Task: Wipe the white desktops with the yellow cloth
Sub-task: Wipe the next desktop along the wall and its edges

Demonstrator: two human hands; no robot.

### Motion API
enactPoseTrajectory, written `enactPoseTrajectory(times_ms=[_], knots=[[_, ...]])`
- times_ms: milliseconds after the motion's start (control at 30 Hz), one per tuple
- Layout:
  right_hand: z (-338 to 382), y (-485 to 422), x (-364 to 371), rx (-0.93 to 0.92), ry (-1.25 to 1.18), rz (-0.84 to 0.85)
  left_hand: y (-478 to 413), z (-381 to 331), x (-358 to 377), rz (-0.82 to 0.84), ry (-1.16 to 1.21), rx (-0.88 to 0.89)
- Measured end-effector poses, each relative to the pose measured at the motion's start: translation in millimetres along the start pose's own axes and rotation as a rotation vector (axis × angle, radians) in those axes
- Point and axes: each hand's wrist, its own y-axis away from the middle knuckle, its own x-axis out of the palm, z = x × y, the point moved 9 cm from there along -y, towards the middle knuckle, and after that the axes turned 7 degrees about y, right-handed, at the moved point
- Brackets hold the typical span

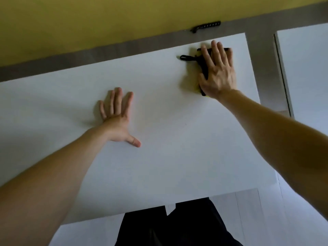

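A white desktop (159,139) fills most of the view. My right hand (219,73) lies flat with straight fingers near the desk's far right corner, pressing down on the yellow cloth (197,88). Only a small yellow patch and a dark edging with a black loop (186,58) show from under the hand. My left hand (118,118) rests flat on the bare desktop near its middle, fingers spread, thumb out to the right, holding nothing.
A grey divider strip (124,45) runs along the desk's far edge, with a yellow partition (88,18) behind it and a black cable clip (205,26) on top. A second white desktop (305,64) lies to the right across a grey gap (260,59). My dark trousers (177,226) show at the near edge.
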Motion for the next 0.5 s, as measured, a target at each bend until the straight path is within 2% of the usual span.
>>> enactPoseTrajectory(times_ms=[100, 267, 367, 433, 500], knots=[[53, 43, 3, -0.031, -0.025, -0.016, 1, 0, -1, 0.009, 0.003, 0.002], [188, 151, 12, -0.414, -0.137, -0.015, 12, -9, -9, -0.011, 0.002, 0.040], [180, 142, 16, -0.534, -0.071, 0.025, 15, -2, -31, -0.117, 0.014, 0.087], [131, 100, 11, -0.384, -0.115, -0.047, 9, 14, -52, -0.245, 0.003, 0.095], [60, 57, 6, -0.109, -0.116, -0.054, 0, 39, -56, -0.260, 0.067, 0.001]])
